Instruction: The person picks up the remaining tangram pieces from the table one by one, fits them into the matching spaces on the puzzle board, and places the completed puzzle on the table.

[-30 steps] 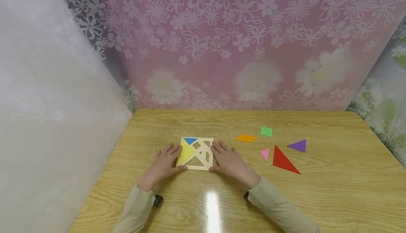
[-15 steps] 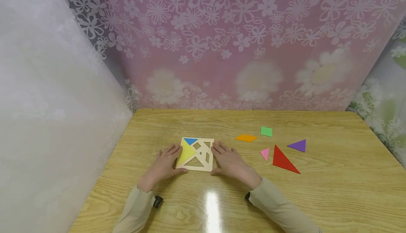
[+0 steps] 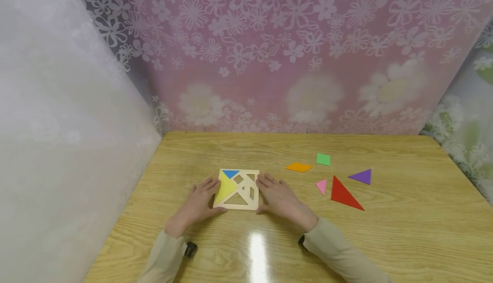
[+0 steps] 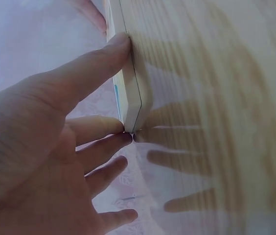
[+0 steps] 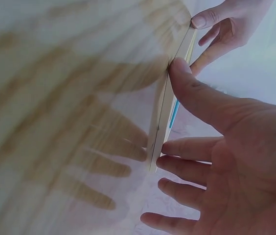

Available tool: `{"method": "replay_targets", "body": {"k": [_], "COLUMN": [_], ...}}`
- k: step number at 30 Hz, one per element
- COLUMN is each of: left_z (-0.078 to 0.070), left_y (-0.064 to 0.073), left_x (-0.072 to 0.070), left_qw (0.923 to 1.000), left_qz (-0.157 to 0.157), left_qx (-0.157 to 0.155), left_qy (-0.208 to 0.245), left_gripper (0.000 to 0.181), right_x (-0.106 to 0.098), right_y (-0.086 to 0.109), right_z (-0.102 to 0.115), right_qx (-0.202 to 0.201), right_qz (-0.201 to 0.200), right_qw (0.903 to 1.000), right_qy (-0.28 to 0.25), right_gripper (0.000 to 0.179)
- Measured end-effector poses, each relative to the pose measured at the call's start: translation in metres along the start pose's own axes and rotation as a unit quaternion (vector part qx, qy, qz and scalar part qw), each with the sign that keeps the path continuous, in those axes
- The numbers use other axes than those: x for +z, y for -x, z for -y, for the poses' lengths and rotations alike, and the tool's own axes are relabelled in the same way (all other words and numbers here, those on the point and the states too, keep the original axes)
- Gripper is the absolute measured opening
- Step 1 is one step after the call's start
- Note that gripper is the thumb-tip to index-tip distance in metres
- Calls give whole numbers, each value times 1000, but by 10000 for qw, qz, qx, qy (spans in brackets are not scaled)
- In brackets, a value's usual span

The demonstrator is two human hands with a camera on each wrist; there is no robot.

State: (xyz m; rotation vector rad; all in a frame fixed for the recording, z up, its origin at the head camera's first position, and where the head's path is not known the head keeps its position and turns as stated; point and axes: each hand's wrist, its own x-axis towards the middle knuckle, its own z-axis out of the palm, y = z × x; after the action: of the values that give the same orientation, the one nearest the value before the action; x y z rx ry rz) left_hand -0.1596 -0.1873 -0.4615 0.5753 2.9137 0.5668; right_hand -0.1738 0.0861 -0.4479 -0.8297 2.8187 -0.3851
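Observation:
A pale wooden tangram tray [image 3: 236, 207] lies on the table between my hands, a yellow triangle [image 3: 225, 187] and a blue triangle [image 3: 230, 174] set in its left part. Several cut-out recesses of the tray show bare. At its left side is my left hand [image 3: 197, 204], fingertips against the side and thumb on the near edge [image 4: 130, 93]. My right hand [image 3: 280, 198] touches the opposite side the same way, its thumb by the near right corner. In both wrist views the fingers are extended and spread, touching the tray's rim [image 5: 163, 110] with their tips.
Loose on the table to the right lie an orange parallelogram [image 3: 298, 167], a green square [image 3: 323, 159], a pink triangle [image 3: 322, 186], a red triangle [image 3: 345, 195] and a purple triangle [image 3: 362, 177]. A flowered pink curtain [image 3: 269, 69] hangs behind the table's far edge.
The tray has slid slightly toward the near edge of the table, with both hands staying at its sides. The loose pieces lie as before.

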Motion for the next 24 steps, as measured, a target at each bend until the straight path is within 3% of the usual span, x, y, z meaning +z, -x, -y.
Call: {"method": "replay_targets", "body": {"k": [8, 16, 24], "left_z": [5, 5, 8], "left_y": [0, -3, -5], "left_x": [3, 2, -2], "left_qw": [9996, 9985, 9989], "left_qz": [123, 223, 324], "left_qx": [-42, -158, 16], "left_qy": [231, 484, 344], "left_gripper": [95, 100, 96], "right_x": [2, 2, 2], "right_y": [2, 2, 0], "right_z": [2, 5, 4], "right_qx": [64, 90, 233], "right_qz": [100, -78, 160], "right_qw": [9998, 9997, 9995], "right_qy": [129, -191, -164], "right_gripper": [91, 87, 88]}}
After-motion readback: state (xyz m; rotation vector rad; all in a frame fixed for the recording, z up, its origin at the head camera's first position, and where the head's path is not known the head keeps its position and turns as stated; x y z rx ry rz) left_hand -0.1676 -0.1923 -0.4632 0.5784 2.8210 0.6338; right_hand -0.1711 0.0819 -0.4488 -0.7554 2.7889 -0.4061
